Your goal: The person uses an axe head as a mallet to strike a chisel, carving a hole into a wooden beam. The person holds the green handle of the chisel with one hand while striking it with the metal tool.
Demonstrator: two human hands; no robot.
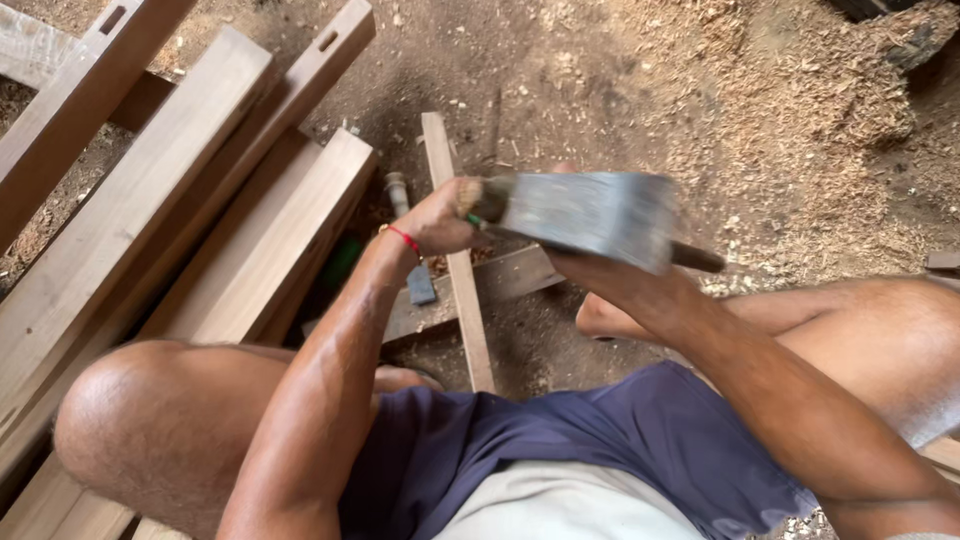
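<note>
The left hand (440, 218) grips one end of a flat grey metal blade (590, 215), blurred, held above a narrow wooden strip (458, 250) on the dirt floor (560, 90). The right hand is hidden behind the blade; its grip cannot be told. Planks (180, 200) lie left, sawdust (800, 110) right.

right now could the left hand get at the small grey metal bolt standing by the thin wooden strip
Probably yes. The left hand hangs just beside the small grey metal bolt with nothing between them, but its fingers already grip one end of the grey flat block, so it would have to let go first.
</note>
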